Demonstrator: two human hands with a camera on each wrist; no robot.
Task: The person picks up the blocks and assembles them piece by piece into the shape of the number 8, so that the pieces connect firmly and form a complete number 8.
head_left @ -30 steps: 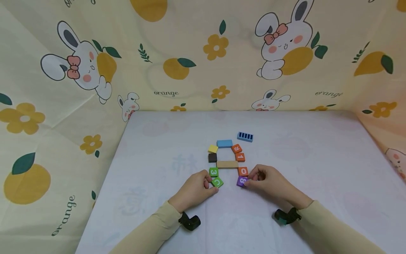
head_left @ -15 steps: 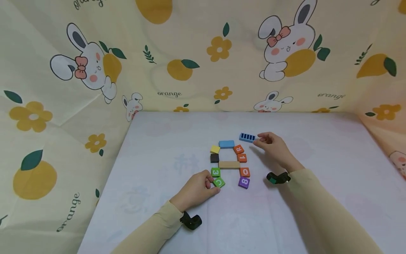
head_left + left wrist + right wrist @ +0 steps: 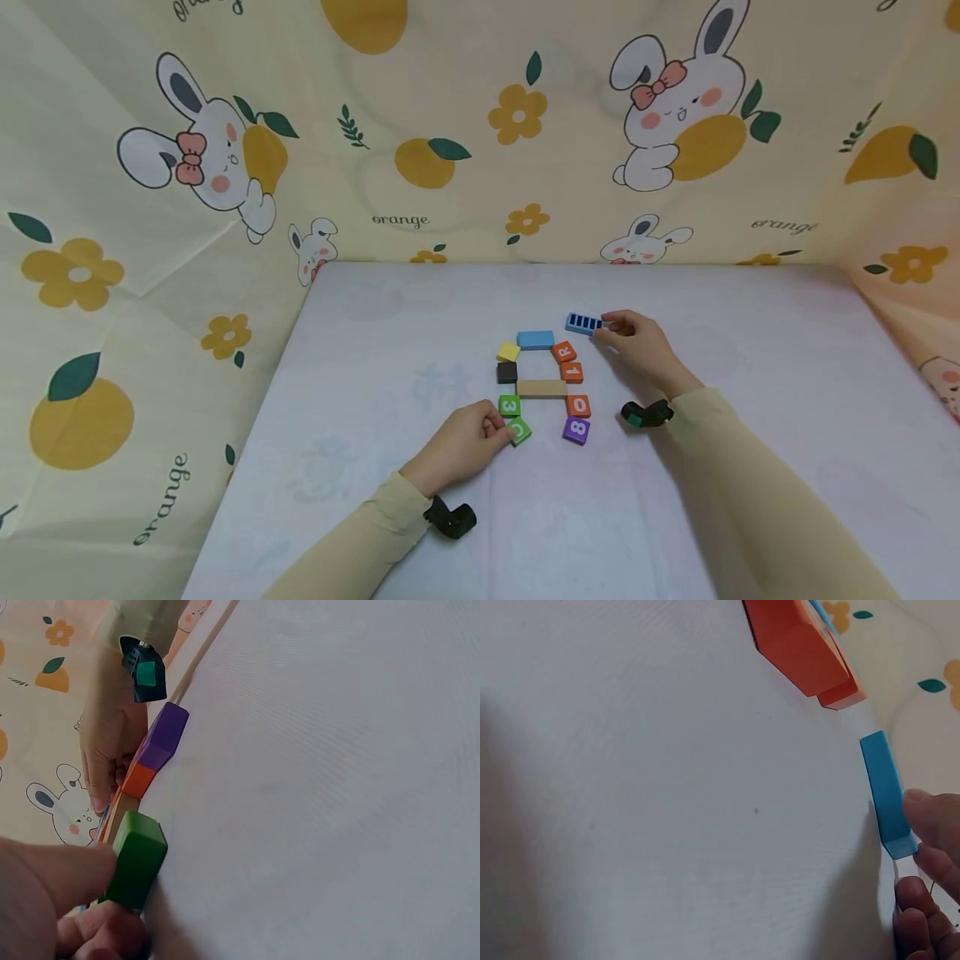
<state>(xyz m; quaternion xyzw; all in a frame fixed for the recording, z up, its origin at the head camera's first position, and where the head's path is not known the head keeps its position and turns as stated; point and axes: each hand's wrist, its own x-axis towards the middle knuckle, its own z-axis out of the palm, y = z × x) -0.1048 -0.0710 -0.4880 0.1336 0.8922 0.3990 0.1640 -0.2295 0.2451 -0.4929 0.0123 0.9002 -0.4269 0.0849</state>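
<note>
My left hand (image 3: 459, 446) pinches the green letter C block (image 3: 520, 430) at the near left end of a ring of blocks. In the left wrist view its thumb lies against the green block (image 3: 139, 851), with curled fingers below. At the far side, my right hand (image 3: 641, 346) holds the right end of a blue block with black stripes (image 3: 581, 322) between thumb and fingers. That blue block (image 3: 886, 791) lies on the table in the right wrist view, the thumb against its side.
The ring includes a plain blue block (image 3: 536, 340), a yellow one (image 3: 508, 352), a black one (image 3: 507, 372), a tan bar (image 3: 542, 389), a green 3 block (image 3: 509, 406), several orange blocks (image 3: 572, 372) and a purple 8 block (image 3: 576, 430). A patterned cloth (image 3: 465, 183) hangs behind.
My right hand has left the purple 8 block, reached to the far side and taken hold of the striped blue block's end. The left hand's thumb has closed in on the green C block.
</note>
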